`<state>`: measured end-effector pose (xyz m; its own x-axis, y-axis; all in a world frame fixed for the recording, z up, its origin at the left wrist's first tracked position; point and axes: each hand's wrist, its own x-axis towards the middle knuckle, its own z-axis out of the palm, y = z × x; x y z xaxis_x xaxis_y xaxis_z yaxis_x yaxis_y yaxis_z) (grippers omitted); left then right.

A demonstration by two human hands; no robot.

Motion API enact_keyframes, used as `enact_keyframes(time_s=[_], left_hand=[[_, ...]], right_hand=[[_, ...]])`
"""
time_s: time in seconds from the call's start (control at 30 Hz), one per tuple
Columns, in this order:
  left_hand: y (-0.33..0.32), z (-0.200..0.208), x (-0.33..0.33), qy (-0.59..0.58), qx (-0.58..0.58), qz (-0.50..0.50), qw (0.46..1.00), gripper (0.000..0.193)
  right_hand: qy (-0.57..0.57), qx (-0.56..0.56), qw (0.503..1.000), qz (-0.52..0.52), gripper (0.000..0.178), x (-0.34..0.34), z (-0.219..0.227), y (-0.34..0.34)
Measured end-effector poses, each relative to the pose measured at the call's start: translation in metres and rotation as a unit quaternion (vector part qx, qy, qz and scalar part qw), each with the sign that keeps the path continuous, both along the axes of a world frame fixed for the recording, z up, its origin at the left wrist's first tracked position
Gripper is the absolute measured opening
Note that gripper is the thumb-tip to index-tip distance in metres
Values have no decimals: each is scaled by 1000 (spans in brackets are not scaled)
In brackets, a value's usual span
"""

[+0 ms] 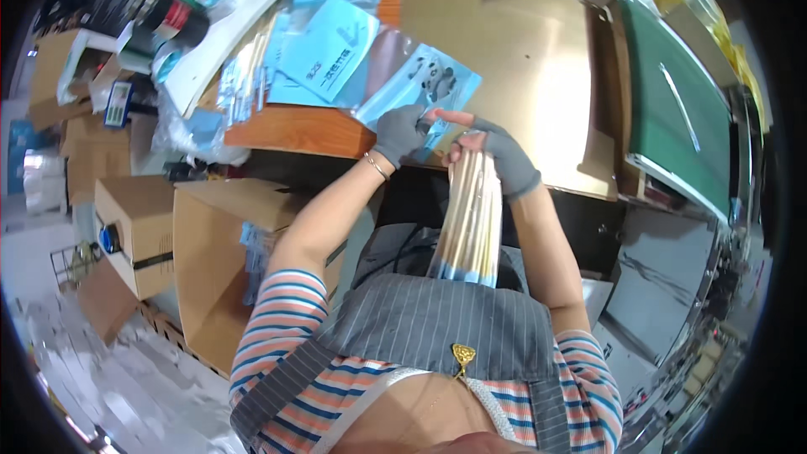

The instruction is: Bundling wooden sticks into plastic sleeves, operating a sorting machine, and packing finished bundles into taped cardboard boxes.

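Note:
My left hand (402, 133), in a grey fingerless glove, is closed on the near edge of a blue plastic bag (447, 82) with a black-and-white panda print. My right hand (508, 160), gloved alike, wraps round the upper end of a bundle of chopsticks (469, 219) in clear wrappers with blue lower ends. The bundle hangs down in front of my apron. My right index finger stretches left to the bag beside my left fingertips. The bag's lower part is hidden by my hands.
More blue bags (332, 50) lie on the wooden table (294, 133), beside wrapped chopsticks (250, 76) at its left. A shiny tan board (521, 50) covers the middle. A green board (677, 109) stands at right. Open cardboard box (210, 269) sits by my left arm.

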<state>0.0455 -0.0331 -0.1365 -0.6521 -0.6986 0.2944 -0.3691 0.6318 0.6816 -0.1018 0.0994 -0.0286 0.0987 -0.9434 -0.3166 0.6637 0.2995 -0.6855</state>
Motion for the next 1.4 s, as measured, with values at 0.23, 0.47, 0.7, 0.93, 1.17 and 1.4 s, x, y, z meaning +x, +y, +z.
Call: enact_keyframes(time_s=[0.23, 0.47, 0.7, 0.93, 1.17, 1.4], left_hand=[[52, 37, -33, 122, -20, -149, 981, 27], [60, 97, -24, 139, -177, -277, 934, 28], [87, 165, 30, 27, -1, -329, 944, 14], [-58, 372, -45, -4, 88, -188, 978, 27], [-155, 340, -49, 23, -289, -314, 904, 27], [-13, 182, 44, -400, -130, -252, 872, 30]], right_hand=[[15, 106, 987, -122, 34, -22, -86, 19], [-219, 109, 955, -168, 36, -8, -52, 53], [159, 109, 976, -98, 56, 18, 27, 144], [750, 16, 630, -203, 28, 2, 251, 5], [825, 25, 527, -204, 23, 62, 313, 12], [733, 49, 679, 4, 35, 148, 258, 112]])
